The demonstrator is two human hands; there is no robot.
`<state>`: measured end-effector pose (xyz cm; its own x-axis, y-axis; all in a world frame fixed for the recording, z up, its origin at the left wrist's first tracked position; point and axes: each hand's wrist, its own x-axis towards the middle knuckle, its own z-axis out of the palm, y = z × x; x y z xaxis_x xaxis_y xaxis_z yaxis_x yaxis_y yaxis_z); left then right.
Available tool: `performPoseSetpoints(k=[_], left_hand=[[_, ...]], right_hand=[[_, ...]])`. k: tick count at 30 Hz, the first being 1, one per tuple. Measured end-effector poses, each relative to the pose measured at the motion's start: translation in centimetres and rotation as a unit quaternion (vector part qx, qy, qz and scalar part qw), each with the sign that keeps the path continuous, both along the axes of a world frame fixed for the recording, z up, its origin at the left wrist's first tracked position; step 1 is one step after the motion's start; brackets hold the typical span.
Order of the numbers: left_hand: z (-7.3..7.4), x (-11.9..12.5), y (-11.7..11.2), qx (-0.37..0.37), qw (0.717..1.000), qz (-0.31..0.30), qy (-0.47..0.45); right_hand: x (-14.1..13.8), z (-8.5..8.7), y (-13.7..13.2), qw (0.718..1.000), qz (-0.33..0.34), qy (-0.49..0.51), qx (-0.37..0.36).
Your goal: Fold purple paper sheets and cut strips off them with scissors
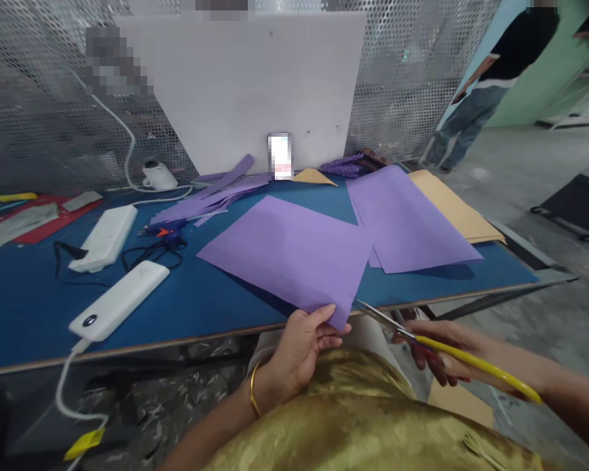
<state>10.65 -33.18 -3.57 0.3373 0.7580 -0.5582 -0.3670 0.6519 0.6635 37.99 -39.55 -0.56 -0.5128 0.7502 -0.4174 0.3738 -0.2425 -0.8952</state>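
My left hand (302,347) pinches the near corner of a purple paper sheet (285,252) that lies on the blue table (29,307) and hangs slightly over its front edge. My right hand (446,353) is closed around yellow-handled scissors (442,347), whose blades point left toward that corner, just short of the paper. A second purple sheet (407,219) lies to the right, partly over tan sheets (459,209).
Purple strips (211,196) lie at the back by a white board (255,85). On the left are a power bank (120,299), a white power strip (103,239), a glue gun (164,229) and cables. A person (491,78) stands far right.
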Motion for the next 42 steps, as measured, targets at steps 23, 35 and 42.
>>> performPoseSetpoints(k=[23, 35, 42], left_hand=[[-0.3, 0.1, -0.5, 0.002, 1.0, 0.013, 0.024], [-0.4, 0.1, -0.6, -0.006, 1.0, 0.013, 0.024], [-0.1, 0.1, -0.6, -0.009, 0.999, 0.013, 0.035]], right_hand=[[-3.3, 1.4, 2.2, 0.998, 0.06, 0.025, 0.022], [-4.5, 1.8, 2.3, 0.997, 0.051, 0.026, 0.048], [-4.6, 1.0, 2.4, 0.997, 0.041, 0.044, 0.049]])
